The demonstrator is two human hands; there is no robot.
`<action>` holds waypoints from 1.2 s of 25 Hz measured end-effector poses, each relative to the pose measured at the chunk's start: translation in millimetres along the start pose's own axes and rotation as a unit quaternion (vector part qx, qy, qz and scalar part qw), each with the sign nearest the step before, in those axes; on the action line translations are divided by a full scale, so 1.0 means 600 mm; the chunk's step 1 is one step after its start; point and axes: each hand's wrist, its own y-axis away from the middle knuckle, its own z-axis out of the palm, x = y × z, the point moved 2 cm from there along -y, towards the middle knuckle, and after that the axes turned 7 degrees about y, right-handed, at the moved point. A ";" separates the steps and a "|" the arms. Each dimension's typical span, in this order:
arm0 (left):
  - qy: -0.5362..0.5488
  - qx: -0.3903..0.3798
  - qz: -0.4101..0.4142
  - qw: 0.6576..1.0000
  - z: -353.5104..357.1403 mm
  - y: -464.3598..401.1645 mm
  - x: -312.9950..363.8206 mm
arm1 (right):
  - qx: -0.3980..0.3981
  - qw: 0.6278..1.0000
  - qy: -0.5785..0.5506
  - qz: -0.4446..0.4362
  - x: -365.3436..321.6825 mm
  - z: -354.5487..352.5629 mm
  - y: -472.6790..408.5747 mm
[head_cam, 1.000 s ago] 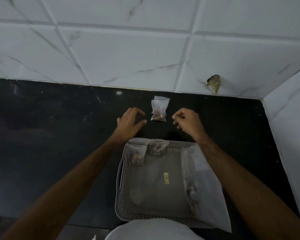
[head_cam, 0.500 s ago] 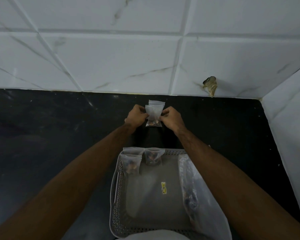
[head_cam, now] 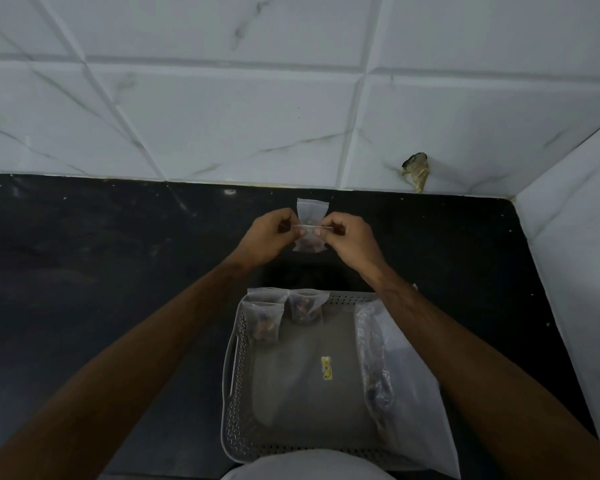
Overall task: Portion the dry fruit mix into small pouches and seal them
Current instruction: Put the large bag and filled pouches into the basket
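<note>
A small clear pouch with dry fruit at its bottom is held up over the black counter near the back wall. My left hand pinches its left side and my right hand pinches its right side, thumbs and fingers meeting along a strip across the pouch. Below, a grey perforated tray holds two small filled pouches, one at its far left corner and one beside it. A large clear bag of dry fruit mix lies over the tray's right side.
The black counter ends at a white marble-tiled wall behind and another on the right. A small crumpled brownish scrap sits at the base of the back wall. A yellow sticker marks the tray floor.
Both hands reached forward to the pouch standing on the counter and took hold of it. Now they pinch it closer together, along a strip across its middle.
</note>
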 end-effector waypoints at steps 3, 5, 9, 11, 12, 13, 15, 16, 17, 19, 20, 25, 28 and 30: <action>-0.023 -0.002 0.084 0.996 -0.012 0.061 0.062 | -0.005 0.999 -0.004 -0.052 -0.046 -0.036 0.068; -0.036 -0.022 0.107 0.993 -0.009 0.105 0.082 | -0.039 0.998 -0.021 -0.052 -0.067 -0.049 0.118; -0.050 -0.082 0.083 0.992 0.007 0.171 0.069 | -0.122 0.992 -0.022 -0.031 -0.060 -0.039 0.178; -0.163 -0.086 0.077 0.980 0.023 0.181 0.040 | -0.170 0.985 0.020 0.005 -0.035 -0.012 0.179; -0.244 -0.083 0.069 0.964 0.033 0.182 0.022 | -0.192 0.979 0.064 0.019 -0.020 0.006 0.173; -0.309 -0.079 0.062 0.946 0.043 0.180 0.004 | -0.203 0.972 0.115 0.021 -0.006 0.025 0.165; -0.360 -0.084 0.040 0.928 0.060 0.172 -0.027 | -0.195 0.956 0.219 0.009 0.008 0.056 0.149; -0.361 -0.086 0.029 0.928 0.065 0.167 -0.035 | -0.182 0.949 0.256 0.003 0.008 0.063 0.142; -0.356 -0.086 0.023 0.930 0.066 0.161 -0.041 | -0.168 0.946 0.277 -0.005 0.006 0.067 0.138; -0.348 -0.077 0.029 0.934 0.063 0.155 -0.044 | -0.139 0.945 0.294 -0.027 0.001 0.067 0.136; -0.341 -0.067 0.035 0.937 0.062 0.153 -0.043 | -0.129 0.945 0.299 -0.036 0.002 0.065 0.136; -0.264 -0.037 0.048 0.963 0.060 0.148 -0.039 | -0.111 0.948 0.291 -0.060 0.012 0.063 0.132; -0.273 -0.026 0.063 0.960 0.058 0.141 -0.037 | -0.091 0.950 0.293 -0.063 0.015 0.064 0.125; -0.285 -0.028 0.061 0.956 0.060 0.138 -0.041 | -0.094 0.946 0.301 -0.070 0.018 0.066 0.123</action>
